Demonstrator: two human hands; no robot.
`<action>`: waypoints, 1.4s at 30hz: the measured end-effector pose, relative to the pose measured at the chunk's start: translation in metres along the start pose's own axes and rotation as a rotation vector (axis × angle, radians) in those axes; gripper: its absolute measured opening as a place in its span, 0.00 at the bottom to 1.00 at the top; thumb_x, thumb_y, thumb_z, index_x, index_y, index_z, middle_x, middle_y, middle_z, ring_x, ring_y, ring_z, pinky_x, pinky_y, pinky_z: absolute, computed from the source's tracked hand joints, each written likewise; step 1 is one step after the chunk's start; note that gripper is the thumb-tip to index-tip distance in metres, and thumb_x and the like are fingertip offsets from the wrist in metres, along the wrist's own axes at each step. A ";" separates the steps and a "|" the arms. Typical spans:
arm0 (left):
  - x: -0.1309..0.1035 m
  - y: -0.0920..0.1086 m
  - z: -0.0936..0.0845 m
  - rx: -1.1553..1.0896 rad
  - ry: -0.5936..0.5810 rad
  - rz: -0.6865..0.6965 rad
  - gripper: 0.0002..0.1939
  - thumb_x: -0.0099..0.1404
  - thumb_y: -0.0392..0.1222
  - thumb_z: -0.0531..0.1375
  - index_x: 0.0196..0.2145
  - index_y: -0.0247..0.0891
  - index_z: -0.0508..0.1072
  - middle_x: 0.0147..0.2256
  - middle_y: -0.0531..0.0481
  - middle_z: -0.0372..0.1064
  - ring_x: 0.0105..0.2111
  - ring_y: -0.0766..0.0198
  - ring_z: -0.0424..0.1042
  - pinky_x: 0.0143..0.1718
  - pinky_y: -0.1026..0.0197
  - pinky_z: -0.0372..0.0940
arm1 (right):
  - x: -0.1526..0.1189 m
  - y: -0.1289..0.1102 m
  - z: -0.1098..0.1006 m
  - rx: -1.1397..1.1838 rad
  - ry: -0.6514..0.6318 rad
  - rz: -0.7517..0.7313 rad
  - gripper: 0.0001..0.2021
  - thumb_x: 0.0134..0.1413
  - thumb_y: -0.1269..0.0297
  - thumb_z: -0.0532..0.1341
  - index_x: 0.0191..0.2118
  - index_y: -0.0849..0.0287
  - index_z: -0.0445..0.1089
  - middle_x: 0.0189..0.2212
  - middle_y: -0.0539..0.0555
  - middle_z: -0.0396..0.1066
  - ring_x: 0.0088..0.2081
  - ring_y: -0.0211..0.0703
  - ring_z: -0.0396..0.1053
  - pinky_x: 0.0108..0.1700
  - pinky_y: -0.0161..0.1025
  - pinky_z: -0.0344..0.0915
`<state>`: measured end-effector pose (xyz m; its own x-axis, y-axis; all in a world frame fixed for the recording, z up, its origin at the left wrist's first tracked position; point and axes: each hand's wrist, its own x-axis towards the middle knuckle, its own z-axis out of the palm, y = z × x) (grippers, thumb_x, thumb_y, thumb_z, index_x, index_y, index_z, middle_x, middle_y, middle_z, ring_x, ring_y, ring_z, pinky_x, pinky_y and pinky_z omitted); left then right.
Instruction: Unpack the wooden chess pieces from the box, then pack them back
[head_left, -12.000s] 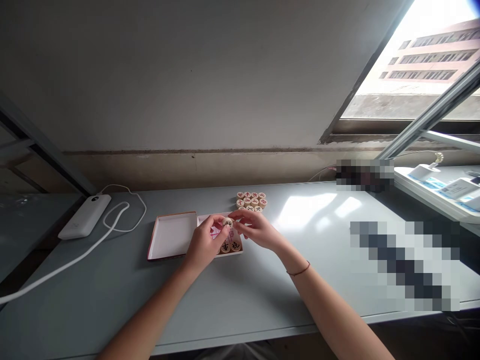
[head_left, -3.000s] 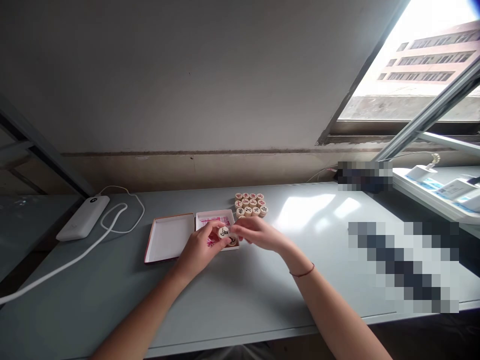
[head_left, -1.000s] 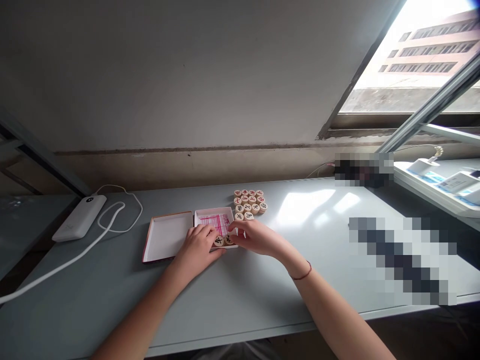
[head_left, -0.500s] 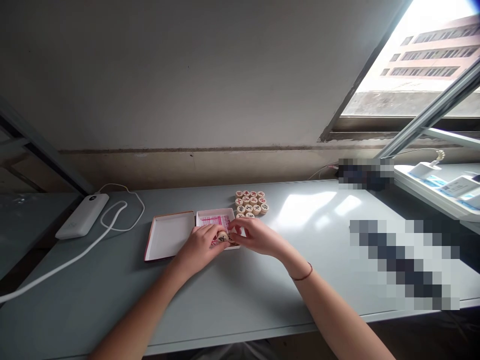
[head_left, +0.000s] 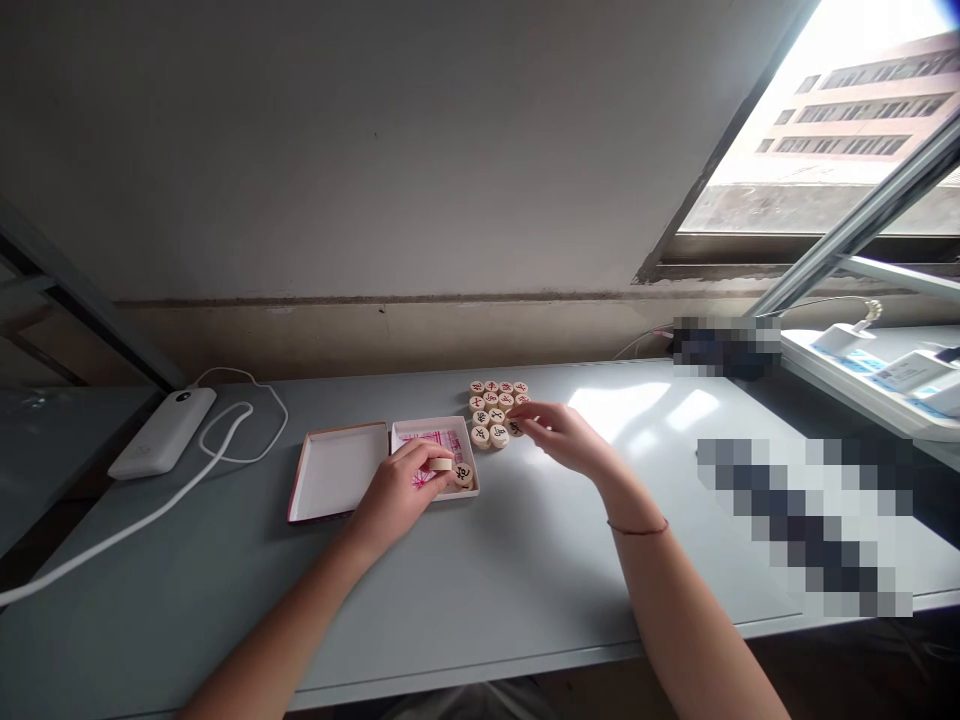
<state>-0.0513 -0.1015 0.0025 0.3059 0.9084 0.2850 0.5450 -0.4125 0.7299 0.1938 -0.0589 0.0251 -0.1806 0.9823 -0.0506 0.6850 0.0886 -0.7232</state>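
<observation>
- In the head view, with twelve o'clock pointing away from you toward the wall, your left hand (head_left: 394,490) pinches a round wooden disc (head_left: 440,464) between thumb and fingers, narrowed to its thickness; its edge faces you, so you cannot read its marked face.
- That disc sits over the open box (head_left: 429,427), and a second disc (head_left: 463,475) with a black character lies in the box's near right corner, at four o'clock from the held one.
- Your right hand (head_left: 566,440) is at the right side of the block of discs (head_left: 490,398), fingertips at a black-marked disc (head_left: 514,427); whether they grip it or just touch it, you cannot tell.
- The key relation: from your left hand the block lies at two o'clock, just beyond the box's far right corner; from your right hand it lies at ten o'clock and the box at eight to nine. Your right hand is nearer the block, your left the box. The discs are round, with no long axis.
- The shallow lid (head_left: 339,474) lies on the bench (head_left: 487,590) at nine o'clock from the box.
</observation>
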 end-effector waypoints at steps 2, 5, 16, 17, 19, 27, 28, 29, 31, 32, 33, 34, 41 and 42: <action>0.000 0.001 0.000 0.005 -0.019 -0.056 0.08 0.63 0.43 0.58 0.40 0.43 0.72 0.39 0.51 0.74 0.39 0.61 0.73 0.42 0.61 0.67 | 0.002 0.011 -0.008 -0.098 0.019 0.057 0.13 0.54 0.62 0.53 0.38 0.58 0.73 0.29 0.53 0.73 0.27 0.38 0.65 0.28 0.34 0.59; -0.001 0.000 0.000 -0.010 -0.038 -0.118 0.12 0.64 0.44 0.56 0.45 0.44 0.72 0.41 0.52 0.75 0.40 0.61 0.74 0.43 0.61 0.68 | 0.004 0.022 -0.011 -0.164 -0.017 0.100 0.10 0.53 0.62 0.55 0.34 0.57 0.72 0.33 0.53 0.75 0.29 0.38 0.67 0.29 0.34 0.60; 0.000 -0.004 0.002 -0.008 0.001 -0.080 0.13 0.66 0.44 0.54 0.45 0.42 0.73 0.44 0.48 0.72 0.45 0.60 0.71 0.49 0.58 0.67 | 0.008 0.018 0.003 -0.352 0.030 0.123 0.08 0.54 0.64 0.56 0.27 0.58 0.67 0.28 0.53 0.72 0.26 0.38 0.65 0.27 0.34 0.57; 0.000 -0.003 0.002 -0.013 -0.002 -0.097 0.13 0.66 0.46 0.55 0.45 0.42 0.73 0.43 0.48 0.72 0.44 0.60 0.72 0.48 0.57 0.67 | 0.007 0.014 0.004 -0.352 0.070 0.087 0.08 0.54 0.64 0.56 0.27 0.59 0.67 0.26 0.53 0.71 0.25 0.37 0.64 0.27 0.34 0.57; -0.001 0.000 0.003 -0.049 -0.012 -0.152 0.13 0.65 0.48 0.56 0.44 0.42 0.72 0.42 0.49 0.73 0.42 0.60 0.73 0.46 0.57 0.68 | 0.003 0.004 0.010 -0.254 0.090 -0.068 0.06 0.55 0.63 0.56 0.30 0.58 0.67 0.27 0.51 0.71 0.24 0.36 0.64 0.28 0.33 0.58; -0.003 -0.002 0.009 -0.370 -0.068 -0.255 0.19 0.63 0.53 0.58 0.49 0.42 0.66 0.38 0.48 0.72 0.40 0.59 0.74 0.42 0.57 0.70 | -0.018 -0.036 0.055 -0.046 -0.086 -0.570 0.15 0.54 0.70 0.59 0.48 0.54 0.68 0.39 0.53 0.70 0.31 0.36 0.67 0.32 0.33 0.64; -0.003 -0.002 0.009 -0.364 -0.072 -0.253 0.19 0.63 0.53 0.58 0.49 0.42 0.65 0.38 0.48 0.72 0.40 0.60 0.74 0.42 0.57 0.70 | -0.018 -0.036 0.055 -0.063 -0.077 -0.571 0.14 0.54 0.70 0.59 0.47 0.54 0.69 0.38 0.53 0.70 0.32 0.36 0.67 0.32 0.33 0.64; -0.003 -0.002 0.009 -0.346 -0.074 -0.252 0.20 0.64 0.52 0.58 0.50 0.42 0.65 0.38 0.49 0.72 0.40 0.60 0.74 0.43 0.57 0.70 | -0.017 -0.035 0.053 -0.085 -0.068 -0.563 0.12 0.54 0.69 0.59 0.46 0.54 0.69 0.38 0.53 0.70 0.32 0.37 0.67 0.33 0.33 0.64; -0.003 -0.001 0.009 -0.292 -0.078 -0.252 0.20 0.64 0.52 0.58 0.51 0.43 0.64 0.38 0.50 0.72 0.39 0.61 0.73 0.44 0.57 0.69 | -0.014 -0.028 0.043 -0.140 -0.061 -0.512 0.10 0.53 0.67 0.61 0.43 0.56 0.70 0.37 0.53 0.70 0.33 0.38 0.68 0.33 0.34 0.64; -0.004 0.000 0.008 -0.266 -0.082 -0.249 0.20 0.64 0.52 0.57 0.51 0.43 0.64 0.38 0.50 0.72 0.39 0.61 0.73 0.44 0.57 0.68 | -0.012 -0.024 0.036 -0.172 -0.058 -0.461 0.10 0.52 0.67 0.61 0.42 0.56 0.69 0.36 0.53 0.70 0.32 0.38 0.68 0.33 0.34 0.63; -0.004 0.002 0.008 -0.245 -0.088 -0.244 0.20 0.64 0.52 0.57 0.51 0.43 0.63 0.38 0.50 0.72 0.39 0.61 0.73 0.45 0.57 0.67 | -0.010 -0.018 0.029 -0.210 -0.054 -0.394 0.09 0.51 0.67 0.61 0.40 0.57 0.69 0.34 0.52 0.71 0.32 0.38 0.68 0.33 0.34 0.63; -0.004 0.003 0.007 -0.230 -0.097 -0.237 0.20 0.64 0.52 0.57 0.51 0.43 0.63 0.38 0.51 0.72 0.39 0.62 0.73 0.45 0.57 0.67 | -0.008 -0.013 0.021 -0.252 -0.051 -0.317 0.08 0.51 0.66 0.61 0.39 0.57 0.69 0.32 0.52 0.71 0.30 0.38 0.67 0.32 0.34 0.62; -0.005 0.005 0.006 -0.165 -0.163 -0.206 0.18 0.67 0.51 0.53 0.51 0.44 0.63 0.37 0.52 0.71 0.39 0.64 0.71 0.46 0.60 0.65 | 0.000 0.012 0.000 -0.417 -0.051 0.054 0.05 0.51 0.60 0.59 0.31 0.55 0.68 0.30 0.49 0.73 0.26 0.37 0.66 0.27 0.33 0.56; -0.005 0.004 0.006 -0.152 -0.169 -0.201 0.17 0.67 0.50 0.53 0.51 0.44 0.63 0.37 0.52 0.71 0.39 0.64 0.70 0.46 0.60 0.65 | 0.001 0.012 0.002 -0.426 -0.064 0.074 0.05 0.50 0.60 0.59 0.30 0.55 0.68 0.30 0.49 0.73 0.27 0.38 0.67 0.27 0.33 0.56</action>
<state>-0.0459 -0.1080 0.0005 0.3365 0.9413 0.0268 0.4887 -0.1989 0.8495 0.2006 -0.0573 0.0149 -0.1542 0.9775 -0.1437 0.9252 0.0918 -0.3683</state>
